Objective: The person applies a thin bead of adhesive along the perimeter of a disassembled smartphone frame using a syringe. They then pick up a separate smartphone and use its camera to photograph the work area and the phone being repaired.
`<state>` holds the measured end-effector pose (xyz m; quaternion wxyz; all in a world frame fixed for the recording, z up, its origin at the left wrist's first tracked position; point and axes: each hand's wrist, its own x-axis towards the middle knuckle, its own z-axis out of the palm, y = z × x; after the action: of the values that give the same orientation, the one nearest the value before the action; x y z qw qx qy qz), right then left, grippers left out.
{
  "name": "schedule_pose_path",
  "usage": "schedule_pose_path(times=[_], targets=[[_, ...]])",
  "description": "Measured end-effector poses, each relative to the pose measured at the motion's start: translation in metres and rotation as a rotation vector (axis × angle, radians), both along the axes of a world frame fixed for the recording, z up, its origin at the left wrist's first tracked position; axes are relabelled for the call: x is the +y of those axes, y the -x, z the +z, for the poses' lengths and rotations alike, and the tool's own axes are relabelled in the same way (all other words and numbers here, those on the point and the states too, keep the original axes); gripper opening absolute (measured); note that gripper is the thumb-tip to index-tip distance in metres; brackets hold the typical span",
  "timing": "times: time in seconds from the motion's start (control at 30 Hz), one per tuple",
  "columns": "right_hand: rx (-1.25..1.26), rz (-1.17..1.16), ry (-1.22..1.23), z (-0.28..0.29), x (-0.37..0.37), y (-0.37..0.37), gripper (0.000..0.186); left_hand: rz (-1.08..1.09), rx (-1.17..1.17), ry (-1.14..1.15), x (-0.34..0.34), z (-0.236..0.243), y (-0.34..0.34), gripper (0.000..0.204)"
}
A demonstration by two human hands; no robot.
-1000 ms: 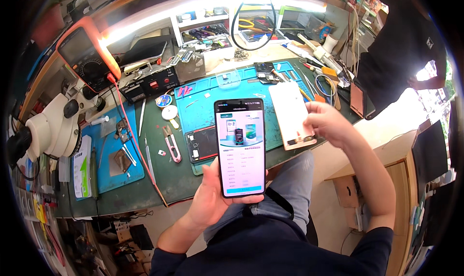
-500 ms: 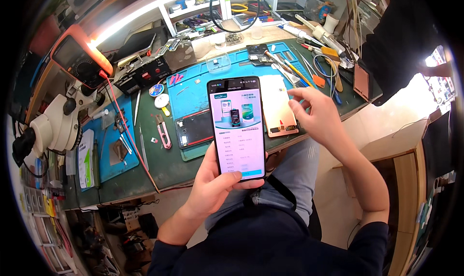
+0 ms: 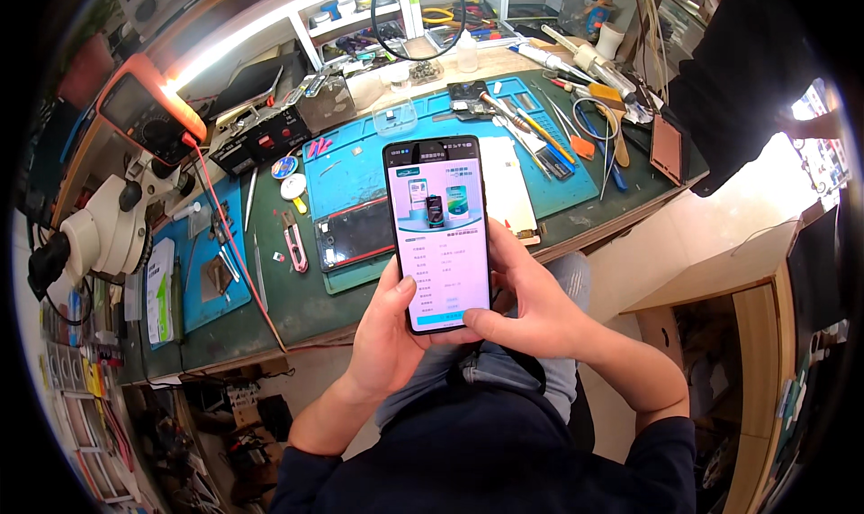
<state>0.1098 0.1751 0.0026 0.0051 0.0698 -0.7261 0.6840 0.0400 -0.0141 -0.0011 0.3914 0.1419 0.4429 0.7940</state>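
Observation:
A lit smartphone (image 3: 439,244) stands tilted up in front of me, over the bench's near edge, with a page of pictures and rows of text on its screen. My left hand (image 3: 385,334) is closed round its lower left side, thumb along the edge. From the right, my right hand (image 3: 531,302) also grips the phone, its thumb on the lower right of the screen and its fingers behind. Behind the phone, on the blue work mat (image 3: 364,167), lie a dark phone-sized panel with a red edge (image 3: 355,235) and a pale flat panel (image 3: 511,185), both partly hidden.
An orange multimeter (image 3: 148,109) and a white microscope (image 3: 99,226) stand at the left. Pink-handled pliers (image 3: 294,244) lie beside the mat. Tweezers and a yellow-blue tool (image 3: 544,140) lie at the back right. Another person's dark sleeve (image 3: 738,82) shows at the far right.
My right hand has come in from the right and taken hold of the phone, thumb on the screen. My left thumb has shifted from the screen's bottom to its left edge.

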Motion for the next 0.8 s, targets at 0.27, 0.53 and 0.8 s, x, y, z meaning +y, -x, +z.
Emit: schedule_pose_path(times=[0.27, 0.53, 0.8], targets=[[-0.021, -0.025, 0.035, -0.002, -0.002, -0.002, 0.093, 0.013, -0.003, 0.0, 0.004, -0.003, -0.005, 0.056], [-0.045, -0.04, -0.014, 0.011, 0.003, -0.005, 0.091, -0.025, -0.042, -0.036, 0.005, -0.01, -0.002, 0.059], [-0.064, -0.058, -0.036, 0.011, 0.009, -0.001, 0.088, -0.066, -0.07, -0.05, 0.007, -0.007, 0.0, 0.068]])
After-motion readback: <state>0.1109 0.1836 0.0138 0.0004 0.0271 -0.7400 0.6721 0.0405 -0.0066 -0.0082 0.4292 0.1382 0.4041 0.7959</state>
